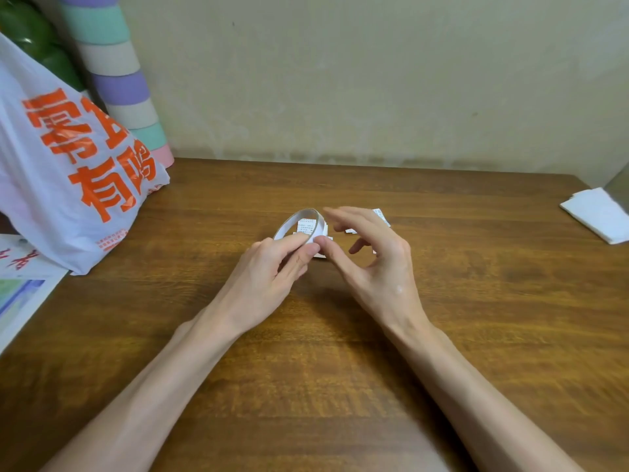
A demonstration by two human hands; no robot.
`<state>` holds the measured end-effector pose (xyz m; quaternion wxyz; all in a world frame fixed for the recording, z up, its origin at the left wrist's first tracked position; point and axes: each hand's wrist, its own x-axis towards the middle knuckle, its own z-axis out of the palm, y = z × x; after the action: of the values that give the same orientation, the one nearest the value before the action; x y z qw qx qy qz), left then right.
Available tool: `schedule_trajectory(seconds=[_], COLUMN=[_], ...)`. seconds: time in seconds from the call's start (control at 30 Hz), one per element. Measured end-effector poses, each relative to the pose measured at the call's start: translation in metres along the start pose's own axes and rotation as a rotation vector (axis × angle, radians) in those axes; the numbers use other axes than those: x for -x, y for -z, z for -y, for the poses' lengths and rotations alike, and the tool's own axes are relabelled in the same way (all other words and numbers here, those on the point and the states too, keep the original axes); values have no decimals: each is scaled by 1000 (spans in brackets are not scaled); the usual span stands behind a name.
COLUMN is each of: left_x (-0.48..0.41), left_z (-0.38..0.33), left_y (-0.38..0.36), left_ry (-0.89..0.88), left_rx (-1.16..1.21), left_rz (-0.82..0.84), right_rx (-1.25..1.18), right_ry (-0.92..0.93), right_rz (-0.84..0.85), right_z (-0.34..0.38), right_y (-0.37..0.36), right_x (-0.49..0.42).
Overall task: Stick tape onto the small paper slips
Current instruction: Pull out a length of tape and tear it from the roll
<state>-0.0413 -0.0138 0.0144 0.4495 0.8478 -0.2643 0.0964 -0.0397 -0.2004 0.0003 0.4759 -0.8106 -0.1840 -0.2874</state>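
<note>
Watching the head cam feed from my end. Dead centre of the frame, the left hand [272, 264] is pinching the tape roll [299, 221] by its near edge, thumb and forefinger curled on it, with the ring tilted up off the wooden table [340, 369]. The right hand [371, 264] sits just beside it, loose and gripping nothing. Its thumb tip is up against the roll next to the left thumb, and the other fingers are fanned out and blurry.

The paper slips [306, 227] lie on the table right behind the roll. One shows through the ring, and another slip [381, 214] pokes out past the right fingers.

The only container is the white plastic bag [68, 185] with big orange characters at the left edge. It's bulging, but I can't see what's inside. Behind it, upper left, a striped roll [119, 80] leans on the wall. There's folded white tissue [595, 212] at the right edge and a printed leaflet [20, 301] at lower left.
</note>
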Motion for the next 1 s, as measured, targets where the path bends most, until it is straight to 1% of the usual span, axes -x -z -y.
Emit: schedule_trajectory(seconds=[0.13,0.3,0.4,0.5,0.6,0.67,1.0], left_x=[1,2,2,2,1,1,1], left_z=[-3,-3,-4,-2,-4,-6,-1], left_y=[1,1,0,1,1,2,0], left_ry=[-26,-43,-50,-31,-27,-23,-17], left_rx=[13,28,41,16,17,26,4], left_rz=[25,33,38,20,7,4,22], right_rx=[-30,33,70,59,-1,3,55], right_ry=[-43,5,72,89,12,-6,37], right_rz=[80,-45,-83,-80,-39,-26,-105], right_z=[0,-2,0,0,2,1,-1], right_y=[-2,-5,-7,-5,-3,-5,-9], right_x=[1,5,6,5,3,4,8])
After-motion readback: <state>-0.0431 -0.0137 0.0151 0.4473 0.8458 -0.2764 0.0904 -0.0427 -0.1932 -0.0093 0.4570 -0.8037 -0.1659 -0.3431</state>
